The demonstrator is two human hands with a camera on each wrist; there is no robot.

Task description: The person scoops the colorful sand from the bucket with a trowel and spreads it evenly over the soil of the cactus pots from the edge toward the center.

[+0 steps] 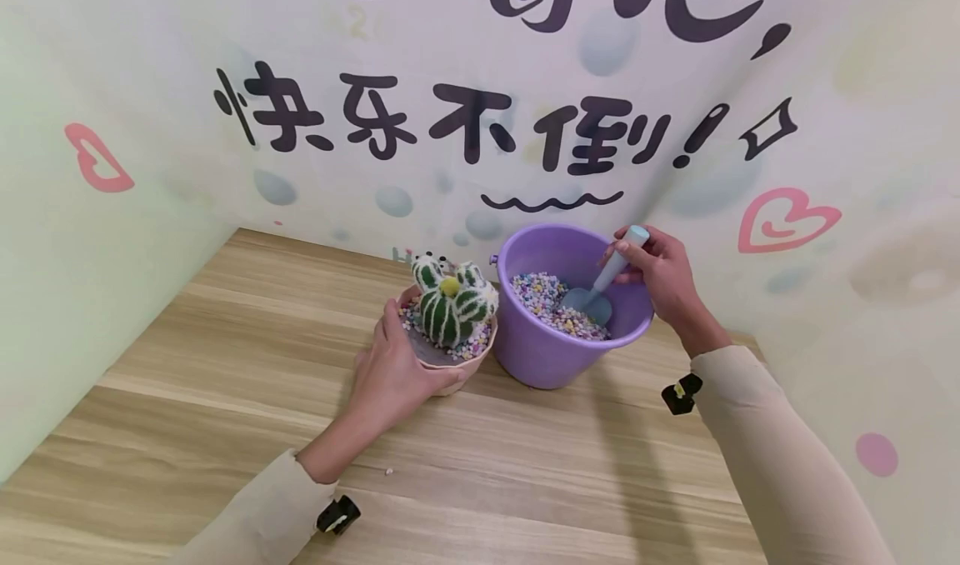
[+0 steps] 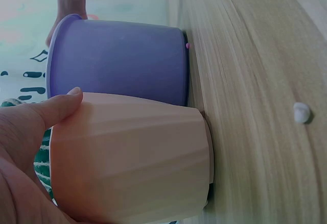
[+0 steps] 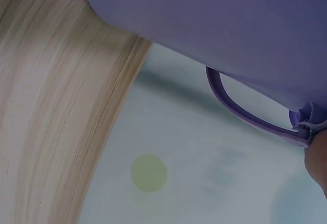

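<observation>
My left hand (image 1: 390, 369) grips a pale pink plant pot (image 2: 133, 157) from its left side, the thumb bent over the near rim. A green knitted cactus (image 1: 442, 315) with white stripes and a yellow top stands in the pot among small coloured pebbles. Just right of it is a purple bucket (image 1: 540, 361), partly filled with similar pebbles (image 1: 536, 294). Inside the bucket, a light blue toy shovel (image 1: 611, 269) leans with its blade in the pebbles. My right hand (image 1: 663, 273) holds the shovel by its handle, above the bucket's right rim.
A wooden tabletop (image 1: 247, 382) carries the pot and bucket. One loose white pebble (image 2: 302, 113) lies on it in front of the pot. The bucket's handle (image 3: 245, 114) hangs down its far side in the right wrist view. A printed backdrop (image 1: 337, 190) stands close behind.
</observation>
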